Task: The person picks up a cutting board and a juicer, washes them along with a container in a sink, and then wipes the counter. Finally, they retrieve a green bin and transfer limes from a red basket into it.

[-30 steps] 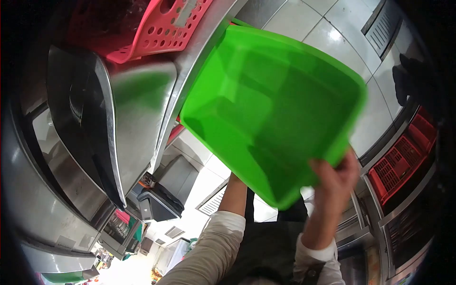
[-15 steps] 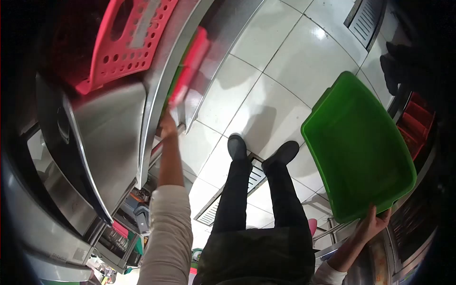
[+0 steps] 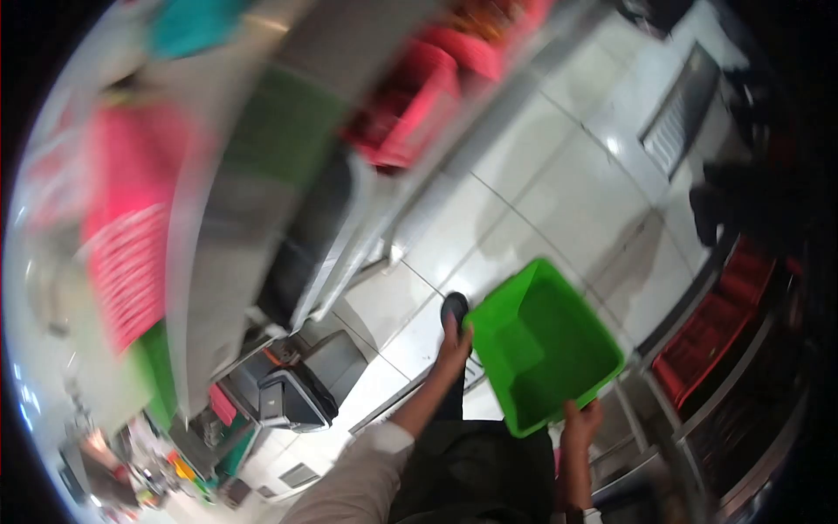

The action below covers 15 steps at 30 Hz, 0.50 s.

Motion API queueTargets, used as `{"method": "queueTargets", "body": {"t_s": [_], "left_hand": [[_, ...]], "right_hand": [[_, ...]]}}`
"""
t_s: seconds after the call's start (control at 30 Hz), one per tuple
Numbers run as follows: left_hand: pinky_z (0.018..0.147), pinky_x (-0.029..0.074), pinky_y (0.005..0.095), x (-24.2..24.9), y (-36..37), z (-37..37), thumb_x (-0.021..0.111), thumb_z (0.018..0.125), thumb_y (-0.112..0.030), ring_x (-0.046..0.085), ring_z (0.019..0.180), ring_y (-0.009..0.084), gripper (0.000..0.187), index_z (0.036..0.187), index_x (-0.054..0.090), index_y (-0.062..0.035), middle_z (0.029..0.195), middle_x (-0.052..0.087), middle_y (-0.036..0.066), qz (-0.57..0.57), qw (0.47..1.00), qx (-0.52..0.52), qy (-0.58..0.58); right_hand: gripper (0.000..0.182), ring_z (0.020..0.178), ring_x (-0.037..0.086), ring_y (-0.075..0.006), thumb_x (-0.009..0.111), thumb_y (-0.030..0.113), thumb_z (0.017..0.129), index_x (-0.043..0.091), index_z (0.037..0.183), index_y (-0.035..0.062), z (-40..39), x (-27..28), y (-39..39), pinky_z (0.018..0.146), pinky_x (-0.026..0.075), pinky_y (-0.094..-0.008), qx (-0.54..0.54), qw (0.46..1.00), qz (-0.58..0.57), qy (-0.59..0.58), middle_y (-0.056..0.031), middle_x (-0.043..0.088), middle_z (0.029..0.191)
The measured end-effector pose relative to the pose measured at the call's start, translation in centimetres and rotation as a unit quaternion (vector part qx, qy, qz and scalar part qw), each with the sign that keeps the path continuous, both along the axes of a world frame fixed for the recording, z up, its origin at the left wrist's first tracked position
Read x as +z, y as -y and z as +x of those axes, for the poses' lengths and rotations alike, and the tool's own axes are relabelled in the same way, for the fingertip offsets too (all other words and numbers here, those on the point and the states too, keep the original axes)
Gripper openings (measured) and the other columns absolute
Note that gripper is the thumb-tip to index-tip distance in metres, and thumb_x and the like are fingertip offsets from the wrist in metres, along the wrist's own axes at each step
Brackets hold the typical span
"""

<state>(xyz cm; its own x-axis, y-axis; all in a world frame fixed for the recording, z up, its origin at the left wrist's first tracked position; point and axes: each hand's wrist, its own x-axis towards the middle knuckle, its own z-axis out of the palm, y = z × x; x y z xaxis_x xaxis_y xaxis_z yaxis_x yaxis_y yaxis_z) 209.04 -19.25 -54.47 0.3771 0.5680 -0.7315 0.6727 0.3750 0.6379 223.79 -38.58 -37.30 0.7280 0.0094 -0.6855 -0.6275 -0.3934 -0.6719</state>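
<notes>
A green plastic tub [image 3: 559, 349], open side up, is held in front of my body above the tiled floor. My left hand [image 3: 454, 345] is at its left edge, with the fingers against the rim. At the lower right corner my right hand [image 3: 580, 424] grips the rim, thumb on the inner side. The inside of the tub shows nothing in it. My shoe [image 3: 454, 307] shows just behind the tub's left edge.
Pink baskets [image 3: 419, 105] stand on a shelf at the upper left. A blurred pink basket [image 3: 131, 227] is farther left. Red crates [image 3: 711, 336] line the right side. A dark-clothed person [image 3: 733, 205] is at the far right. A floor drain [image 3: 683, 113] lies upper right.
My left hand has left the pink item at the shelf and come to the tub. The tub has moved left and closer to my body. The view has turned toward the left shelves.
</notes>
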Motion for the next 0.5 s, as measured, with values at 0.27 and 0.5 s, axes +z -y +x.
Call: {"method": "queueTargets", "body": {"t_s": [0.27, 0.5], "left_hand": [[0.093, 0.03, 0.044, 26.3, 11.6, -21.3, 0.045, 0.077, -0.043, 0.036, 0.115, 0.0272, 0.065, 0.128, 0.028, -0.0077, 0.123, 0.04, 0.017, -0.317, 0.81, 0.491, 0.033], [0.08, 0.044, 0.032, 39.1, 16.2, -34.5, 0.059, 0.077, -0.025, 0.054, 0.095, 0.019, 0.048, 0.116, 0.044, -0.0011, 0.109, 0.054, 0.011, -0.187, 0.884, 0.39, 0.177]], "right_hand": [[0.028, 0.073, 0.055, -0.0124, 0.056, -0.001, 0.06, 0.058, 0.088, -0.0039, -2.6, 16.2, -2.9, 0.062, 0.045, -0.0273, 0.413, 0.901, 0.125, -0.036, -0.0065, 0.06, 0.081], [0.037, 0.063, 0.048, -0.0142, 0.054, 0.001, 0.063, 0.049, 0.1, -0.0078, -14.1, 23.8, -15.1, 0.054, 0.04, -0.0277, 0.722, 0.661, 0.194, -0.066, -0.0065, 0.053, 0.075]]}}
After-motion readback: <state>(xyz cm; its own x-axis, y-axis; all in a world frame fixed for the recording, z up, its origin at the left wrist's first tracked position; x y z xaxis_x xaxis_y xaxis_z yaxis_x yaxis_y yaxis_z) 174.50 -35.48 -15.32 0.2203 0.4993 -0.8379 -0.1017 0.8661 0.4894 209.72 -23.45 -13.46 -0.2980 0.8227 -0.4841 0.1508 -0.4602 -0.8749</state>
